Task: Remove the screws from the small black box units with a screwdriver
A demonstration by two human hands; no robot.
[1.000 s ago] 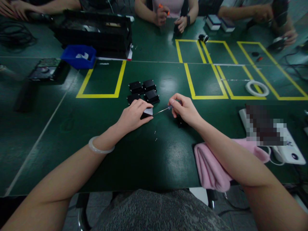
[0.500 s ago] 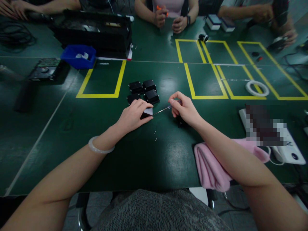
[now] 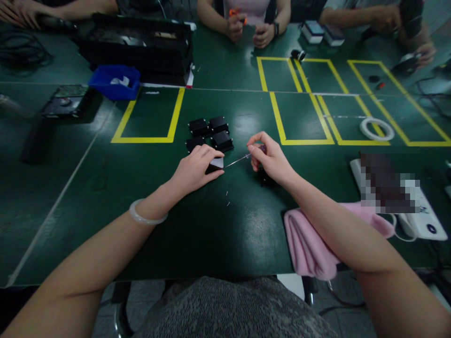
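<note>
At the far left of the green table [image 3: 197, 225], a blue bin [image 3: 104, 89] sits with its open top showing, and there's a crumpled whitish scrap [image 3: 120, 81] inside, too small to make out. Right behind it stands a long black crate [image 3: 155, 58], a few pale bits visible within, its contents too dark to read.

Now front and centre, here's the black block [image 3: 217, 163], down on the table under the left hand [image 3: 197, 169]: small, boxy, dark-sided, with a pale greyish face on top, much of it covered. Left thumb and fingers stand apart by just the block's width, clasping it between them. Over on the right, the right hand [image 3: 271, 162] has thumb and fingertips closed round the handle of a screwdriver [image 3: 237, 162], its thin shaft slanting down leftward, tip right at the block's near corner; whether it sits on a screw, I can't tell.

Just beyond, four black blocks [image 3: 221, 139] cluster two by two, small bright points at their edges. Nearer the body, two tiny screws [image 3: 228, 203] lie loose. And beneath the right hand, a black part [image 3: 265, 179], mostly hidden!
</note>
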